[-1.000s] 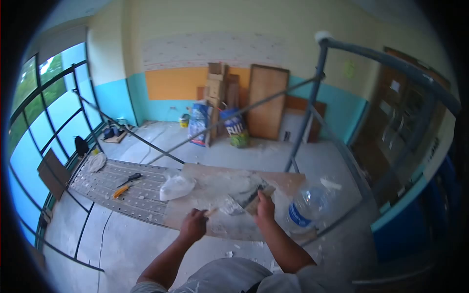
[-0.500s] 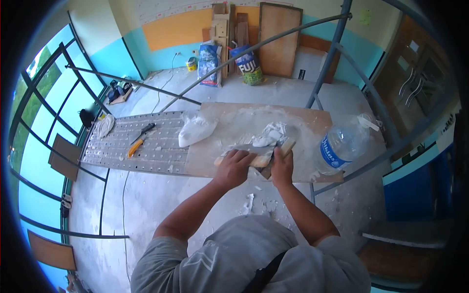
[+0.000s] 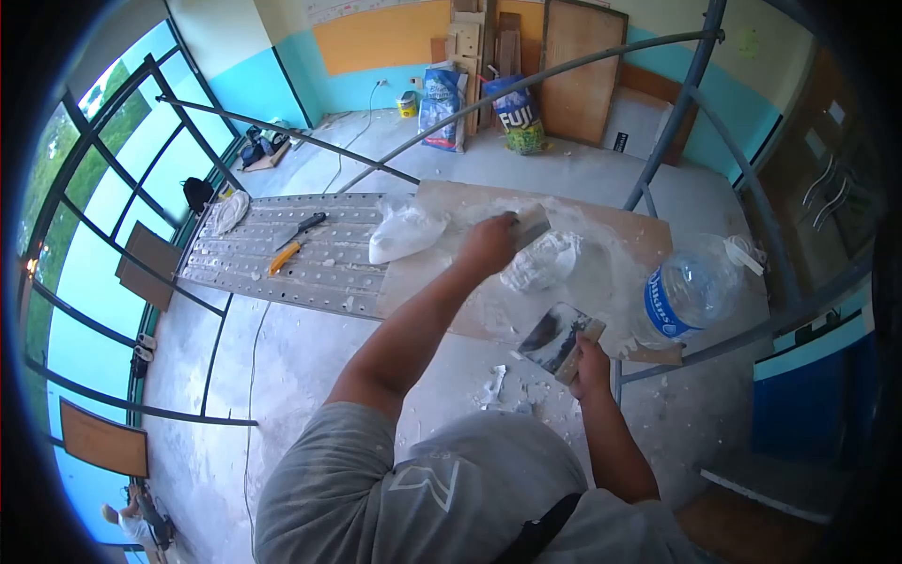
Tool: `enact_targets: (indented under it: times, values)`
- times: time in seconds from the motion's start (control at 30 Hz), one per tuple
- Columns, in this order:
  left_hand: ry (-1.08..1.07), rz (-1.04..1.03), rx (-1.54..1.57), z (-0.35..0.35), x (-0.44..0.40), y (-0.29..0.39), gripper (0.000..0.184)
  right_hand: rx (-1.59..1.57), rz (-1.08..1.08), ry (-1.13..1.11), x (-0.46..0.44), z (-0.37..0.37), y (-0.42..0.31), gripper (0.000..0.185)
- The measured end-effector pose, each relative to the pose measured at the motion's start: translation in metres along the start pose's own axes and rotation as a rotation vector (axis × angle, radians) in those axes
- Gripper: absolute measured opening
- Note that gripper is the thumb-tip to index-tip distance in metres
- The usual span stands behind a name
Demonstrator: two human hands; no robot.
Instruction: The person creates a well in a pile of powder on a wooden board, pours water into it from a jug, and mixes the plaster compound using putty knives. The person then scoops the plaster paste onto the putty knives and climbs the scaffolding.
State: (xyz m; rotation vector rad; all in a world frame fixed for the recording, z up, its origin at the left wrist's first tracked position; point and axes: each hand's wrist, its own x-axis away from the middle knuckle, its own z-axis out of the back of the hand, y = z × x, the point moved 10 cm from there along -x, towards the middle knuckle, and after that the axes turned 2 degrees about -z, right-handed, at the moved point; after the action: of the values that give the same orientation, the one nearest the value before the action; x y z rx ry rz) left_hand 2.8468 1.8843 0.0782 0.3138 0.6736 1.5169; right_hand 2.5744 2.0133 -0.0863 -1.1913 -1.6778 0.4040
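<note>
My left hand [image 3: 487, 248] is closed round a putty knife [image 3: 535, 228], its blade at the far side of a mound of white putty [image 3: 545, 260]. The putty lies on a smeared board [image 3: 442, 299]. Nearer to me, at the board's front edge, my right hand [image 3: 590, 370] grips a wide scraper [image 3: 552, 336] by its pale handle. Grey and white smears cover that scraper's blade, which is tilted face up. A clear plastic bag with white contents [image 3: 406, 231] rests left of the putty.
A large water bottle [image 3: 691, 293] stands at the board's right end. On the perforated metal platform [image 3: 348, 211] lie a yellow-handled tool [image 3: 285, 258], a dark-handled tool [image 3: 310, 223] and a white cloth [image 3: 228, 212]. Scaffold bars [image 3: 526, 80] cross ahead. Another person [image 3: 139, 517] is at lower left.
My hands have parted. The left has moved forward with the putty knife to the mound's far side; the right has drawn back and right with the scraper. The view has shifted slightly.
</note>
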Motion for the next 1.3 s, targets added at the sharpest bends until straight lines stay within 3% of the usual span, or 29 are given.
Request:
enact_targets:
  times: [0.13, 0.27, 0.37, 0.63, 0.73, 0.77, 0.83, 0.93, 1.03, 1.07, 1.17, 1.3]
  values:
    - [-0.023, 0.226, 0.218, 0.002, -0.013, -0.039, 0.044, -0.14, -0.177, -0.066, -0.036, 0.005, 0.012, 0.032]
    - [-0.291, 0.515, 0.624, -0.058, -0.01, -0.098, 0.049, -0.261, -0.371, -0.404, -0.05, -0.042, 0.012, 0.035]
    - [-0.406, 0.75, 0.926, -0.085, 0.026, -0.088, 0.051, -0.39, -0.507, -0.733, -0.039, -0.089, -0.001, 0.036]
    - [-0.509, 0.836, 0.753, -0.077, 0.075, -0.087, 0.044, -0.306, -0.368, -0.594, -0.079, -0.106, -0.035, 0.037]
    - [-0.546, 0.556, 0.227, -0.032, 0.075, -0.084, 0.043, -0.416, -0.411, -0.705, -0.083, -0.102, -0.044, 0.035]
    - [-0.46, 0.494, 0.111, -0.016, 0.075, -0.086, 0.042, -0.478, -0.438, -0.759, -0.085, -0.102, -0.046, 0.034]
    - [-0.282, 0.365, -0.116, 0.013, 0.077, -0.077, 0.041, -0.36, -0.253, -0.523, -0.096, -0.098, -0.066, 0.033]
    - [0.02, 0.373, 0.229, 0.049, 0.084, -0.048, 0.046, -0.255, -0.119, -0.304, -0.103, -0.089, -0.072, 0.034]
    - [0.498, 0.178, 0.596, 0.055, 0.098, -0.025, 0.043, -0.248, -0.119, -0.239, -0.099, -0.091, -0.058, 0.035]
    - [0.567, 0.097, 0.666, 0.05, 0.101, -0.016, 0.034, -0.256, -0.129, -0.23, -0.097, -0.092, -0.053, 0.035]
    - [0.486, -0.034, 0.758, 0.025, 0.105, 0.022, 0.029, -0.364, -0.142, -0.316, -0.087, -0.108, -0.049, 0.034]
    - [0.399, -0.352, 0.327, 0.038, 0.115, 0.072, 0.033, -0.34, -0.148, -0.303, -0.083, -0.106, -0.061, 0.035]
